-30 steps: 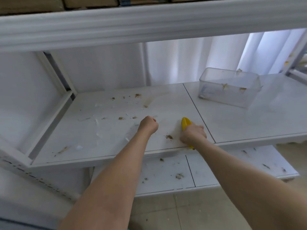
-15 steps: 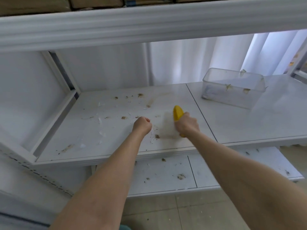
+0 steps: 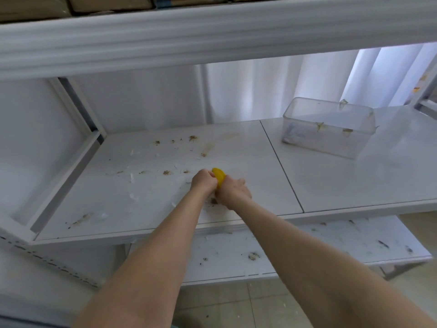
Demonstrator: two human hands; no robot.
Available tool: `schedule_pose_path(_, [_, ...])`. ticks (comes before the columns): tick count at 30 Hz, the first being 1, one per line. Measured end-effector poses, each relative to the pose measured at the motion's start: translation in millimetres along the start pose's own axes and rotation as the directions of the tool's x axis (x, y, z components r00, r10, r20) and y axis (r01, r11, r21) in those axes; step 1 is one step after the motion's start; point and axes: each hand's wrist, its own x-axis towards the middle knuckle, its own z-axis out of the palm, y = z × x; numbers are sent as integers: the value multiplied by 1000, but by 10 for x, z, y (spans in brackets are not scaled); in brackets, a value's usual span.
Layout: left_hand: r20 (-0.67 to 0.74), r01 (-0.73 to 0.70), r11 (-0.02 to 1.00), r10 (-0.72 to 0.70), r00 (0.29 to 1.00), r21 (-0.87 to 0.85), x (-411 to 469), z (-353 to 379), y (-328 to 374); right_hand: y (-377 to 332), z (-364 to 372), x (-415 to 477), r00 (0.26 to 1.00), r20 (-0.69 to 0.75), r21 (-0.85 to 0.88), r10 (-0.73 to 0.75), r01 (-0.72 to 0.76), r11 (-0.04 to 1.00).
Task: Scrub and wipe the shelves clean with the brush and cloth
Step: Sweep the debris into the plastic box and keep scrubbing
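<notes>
brush [image 3: 218,176] lies on the shelf [image 3: 142,197] well left of the seam [image 3: 281,166], yellow tip pointing back and slightly away from the seam. right hand [image 3: 234,192] is nearer the seam, fingers clamped round the brush. left hand [image 3: 203,182] is a curled fist touching the brush's far side; i cannot tell whether it grips anything. crumbs [image 3: 166,172] lie farther left of the seam, so the next stroke likely runs away from it, over open board. box [image 3: 326,129] stands right of the seam, well apart.
</notes>
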Motion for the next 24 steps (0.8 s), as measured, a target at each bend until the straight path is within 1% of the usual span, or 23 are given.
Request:
schedule_pose_path(1, [-9,-2,1000,2,1000,-1,16,0,29,24,-68,50,1000,-8,29,-15,15,999])
schedule_pose_path(3, [-28,1,1000,-1,1000,-8,73,-36,49,162,-289,192,997,-80,47,-8,12,999])
schedule_pose_path(7, [-70,-3,1000,2,998,-14,175,-117,-12,548,-699,550,962,-229,37,149,-144,989])
schedule_pose_path(9, [-75,4,1000,-6,997,-21,208,-126,-71,624,-747,706,952,-233,12,198,-201,980])
schedule_pose_path(10, [-75,11,1000,-12,997,-21,217,-131,-98,620,-737,750,954,-224,0,200,-205,979])
schedule_pose_path(14, [-95,66,997,-68,993,-28,265,-185,-242,349,-504,790,983,-162,-84,84,-98,992])
schedule_pose_path(19, [-103,94,995,-97,990,-39,266,-217,-290,-70,-137,565,992,-79,-215,-94,76,974])
schedule_pose_path(21, [-100,90,995,-94,991,-42,252,-210,-255,-219,8,452,989,-16,-207,-146,140,968])
schedule_pose_path(24, [-105,69,997,-72,992,-34,212,-211,-179,-305,-4,371,986,28,-114,-166,168,979])
